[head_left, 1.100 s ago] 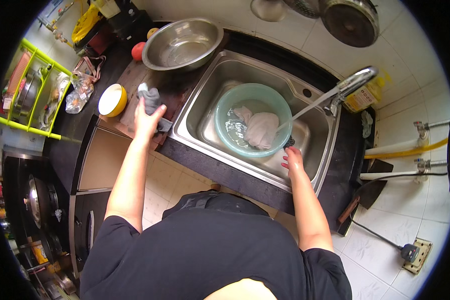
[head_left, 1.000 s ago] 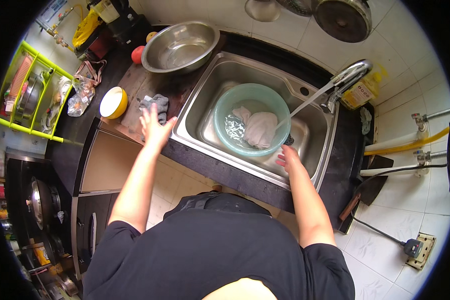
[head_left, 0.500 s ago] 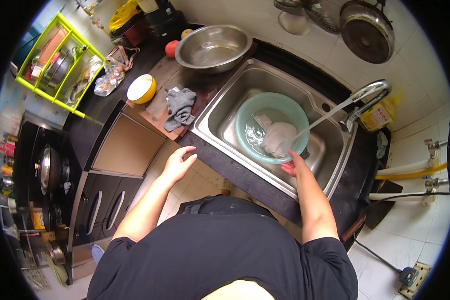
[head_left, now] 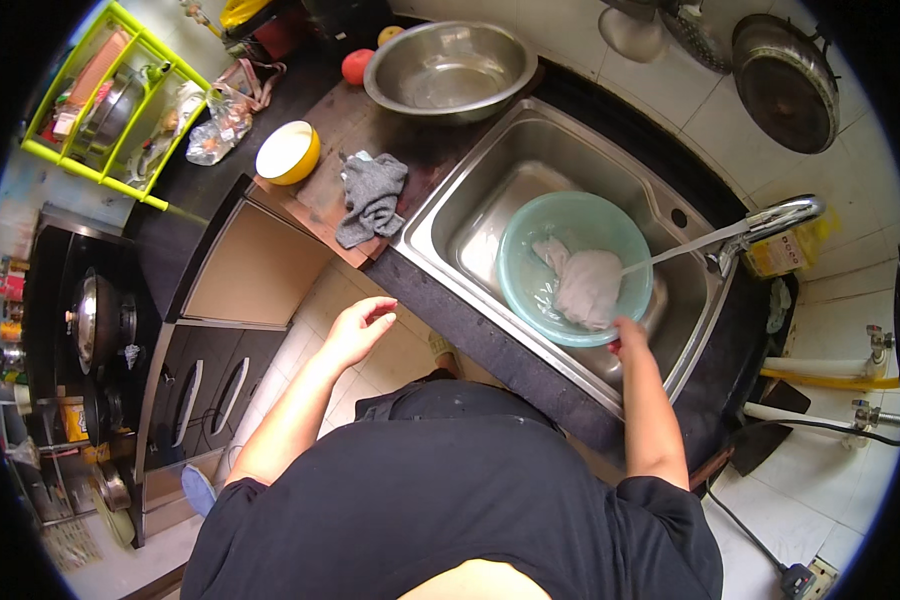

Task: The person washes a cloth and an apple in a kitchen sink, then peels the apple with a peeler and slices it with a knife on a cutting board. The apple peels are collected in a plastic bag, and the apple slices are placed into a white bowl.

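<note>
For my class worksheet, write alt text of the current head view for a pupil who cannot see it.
A person's right hand touches a green basin in a sink; a tap runs into the basin, where a pale cloth lies in water. The left hand is empty, and a grey cloth lies left of the sink.

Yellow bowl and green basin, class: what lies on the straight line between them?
In the head view, the grey cloth lies nearest the yellow bowl, then the sink's left rim and interior, before the green basin.
</note>
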Tool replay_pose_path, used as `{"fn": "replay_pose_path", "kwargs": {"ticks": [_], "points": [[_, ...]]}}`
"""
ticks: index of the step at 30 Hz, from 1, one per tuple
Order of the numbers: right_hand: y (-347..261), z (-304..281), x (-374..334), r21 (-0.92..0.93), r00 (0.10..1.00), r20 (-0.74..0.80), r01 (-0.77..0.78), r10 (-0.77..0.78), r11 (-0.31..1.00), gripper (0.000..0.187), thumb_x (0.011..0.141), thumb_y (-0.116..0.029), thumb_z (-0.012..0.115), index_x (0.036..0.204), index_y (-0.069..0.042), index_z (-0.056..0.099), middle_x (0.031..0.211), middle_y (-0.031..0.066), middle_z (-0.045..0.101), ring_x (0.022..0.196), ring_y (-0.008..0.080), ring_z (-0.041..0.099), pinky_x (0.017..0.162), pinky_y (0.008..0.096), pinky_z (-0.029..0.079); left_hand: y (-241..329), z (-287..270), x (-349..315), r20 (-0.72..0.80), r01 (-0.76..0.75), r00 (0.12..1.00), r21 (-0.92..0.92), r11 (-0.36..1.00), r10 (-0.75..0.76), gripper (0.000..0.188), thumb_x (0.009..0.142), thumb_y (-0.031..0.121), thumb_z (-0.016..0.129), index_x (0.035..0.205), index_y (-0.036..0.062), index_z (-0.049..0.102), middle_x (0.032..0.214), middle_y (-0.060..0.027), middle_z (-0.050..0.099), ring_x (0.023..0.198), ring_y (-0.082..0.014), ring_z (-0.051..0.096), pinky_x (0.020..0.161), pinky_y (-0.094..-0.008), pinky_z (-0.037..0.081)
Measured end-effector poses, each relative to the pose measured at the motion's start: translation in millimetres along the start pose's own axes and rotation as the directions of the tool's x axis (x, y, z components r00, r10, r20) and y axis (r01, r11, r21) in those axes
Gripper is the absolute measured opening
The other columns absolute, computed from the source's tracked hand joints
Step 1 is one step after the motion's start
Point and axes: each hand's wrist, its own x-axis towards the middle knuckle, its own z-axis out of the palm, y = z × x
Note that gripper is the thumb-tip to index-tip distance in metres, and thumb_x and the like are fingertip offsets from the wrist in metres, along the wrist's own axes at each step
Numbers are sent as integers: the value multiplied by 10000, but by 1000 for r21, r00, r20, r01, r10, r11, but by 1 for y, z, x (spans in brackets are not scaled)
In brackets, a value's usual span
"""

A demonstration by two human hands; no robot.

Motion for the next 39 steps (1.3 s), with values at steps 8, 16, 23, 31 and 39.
{"fn": "replay_pose_path", "kwargs": {"ticks": [8, 16, 23, 31, 39], "points": [[-55, 28, -72, -818, 595, 95, 503, -798, 278, 570, 733, -301, 644, 1211, -53, 455, 1174, 194, 493, 1112, 358, 455, 937, 408, 380, -8, 30, 48, 114, -63, 992, 36, 997, 59, 267, 848, 139, 566, 1088, 23, 574, 1027, -67, 603, 885, -115, 560, 781, -246, 447], [-18, 124, 35, -727, 896, -54, 267, -441, 632, 584, 779, -402, 591, 1152, 38, 499, 1123, 213, 561, 1032, 330, 543, 862, 394, 419, 32, 56, 97, 366, -243, 910, 88, 966, 195, 269, 835, 150, 563, 1075, 32, 586, 973, -59, 614, 814, -104, 552, 731, -241, 448], [-89, 56, -70, 479, 878, 83, 379, -471, 792, 332, 781, -50, 551, 1110, -27, 512, 1025, 59, 584, 976, 174, 544, 864, 288, 401, 32, 89, 163, 448, -141, 878, -96, 985, 169, 265, 857, 179, 553, 1057, 6, 579, 957, -101, 625, 902, -163, 580, 817, -279, 447], [-160, 69, -187, 145, 626, 95, 761, -774, 633, 320, 766, -134, 650, 1041, -43, 514, 1002, 51, 560, 938, 171, 545, 823, 309, 424, 85, 177, 246, 780, 595, 607, -318, 738, -152, 535, 827, 282, 613, 1238, -4, 424, 1145, -104, 549, 1092, -214, 505, 904, -334, 418], [-125, 36, -136, -633, 536, -113, 610, -836, 477, 324, 680, -179, 694, 977, -99, 589, 1016, 141, 545, 972, 307, 522, 825, 368, 432, 80, 172, 243, 425, 349, 901, -581, 735, -91, 514, 772, 121, 647, 1217, -6, 425, 1055, -129, 566, 951, -231, 568, 818, -359, 463]]}}
